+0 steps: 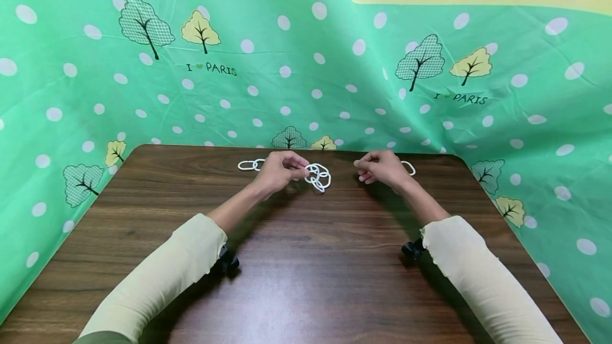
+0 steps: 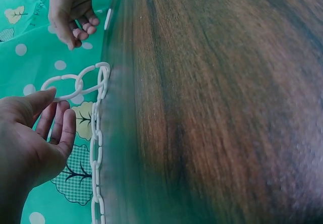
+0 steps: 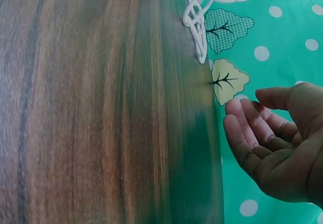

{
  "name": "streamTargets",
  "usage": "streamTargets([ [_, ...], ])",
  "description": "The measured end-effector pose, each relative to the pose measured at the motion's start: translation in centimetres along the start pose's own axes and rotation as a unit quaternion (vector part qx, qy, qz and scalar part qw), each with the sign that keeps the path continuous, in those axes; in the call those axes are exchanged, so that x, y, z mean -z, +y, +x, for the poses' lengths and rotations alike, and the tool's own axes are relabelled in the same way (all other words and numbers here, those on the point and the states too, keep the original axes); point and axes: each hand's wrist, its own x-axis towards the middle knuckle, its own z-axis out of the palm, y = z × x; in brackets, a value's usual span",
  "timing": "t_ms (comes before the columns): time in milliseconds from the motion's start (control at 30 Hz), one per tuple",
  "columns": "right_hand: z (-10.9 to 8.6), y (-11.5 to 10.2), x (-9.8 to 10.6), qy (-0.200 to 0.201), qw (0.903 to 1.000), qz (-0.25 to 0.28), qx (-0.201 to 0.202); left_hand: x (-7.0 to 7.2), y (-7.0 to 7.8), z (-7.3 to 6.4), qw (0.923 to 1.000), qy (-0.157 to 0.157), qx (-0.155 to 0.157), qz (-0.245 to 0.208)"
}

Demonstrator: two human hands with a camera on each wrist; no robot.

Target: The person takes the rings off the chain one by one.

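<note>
In the head view a white chain (image 1: 329, 179) of oval links lies bunched near the far side of the table, with part of it running behind the left hand (image 1: 279, 170) and out to the left. Thumb and fingers of that hand pinch an end link (image 2: 61, 77), raised in the left wrist view. From there the chain (image 2: 100, 156) runs down along the table edge. The right hand (image 1: 381, 167) is to the right of the bunch, apart from it. Its fingers (image 3: 241, 143) are loosely bent with nothing between them. A white link (image 1: 412, 168) shows partly hidden behind this hand.
The dark wood-grain table (image 1: 306, 259) ends just beyond the hands. Behind it hangs a green dotted cloth (image 1: 287, 89) printed with trees. Black wrist-worn devices (image 1: 229, 261) sit under both sleeves.
</note>
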Motion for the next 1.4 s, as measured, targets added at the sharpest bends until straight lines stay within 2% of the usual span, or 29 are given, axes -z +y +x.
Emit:
streamTargets([
  [600,0.1,-1.4,-2.0,-0.042,0.9974,0.024,0.053,0.2,0.0,0.3,1.0,-0.001,0.0,0.007],
  [1100,0.4,-3.1,-4.0,-0.056,0.9951,-0.01,0.082,0.1,0.0,0.5,1.0,-0.004,0.001,0.003],
  [1400,0.6,-3.8,-5.0,-0.06,0.9931,0.0,0.1,0.1,0.1,0.3,0.9999,-0.008,-0.002,0.009],
])
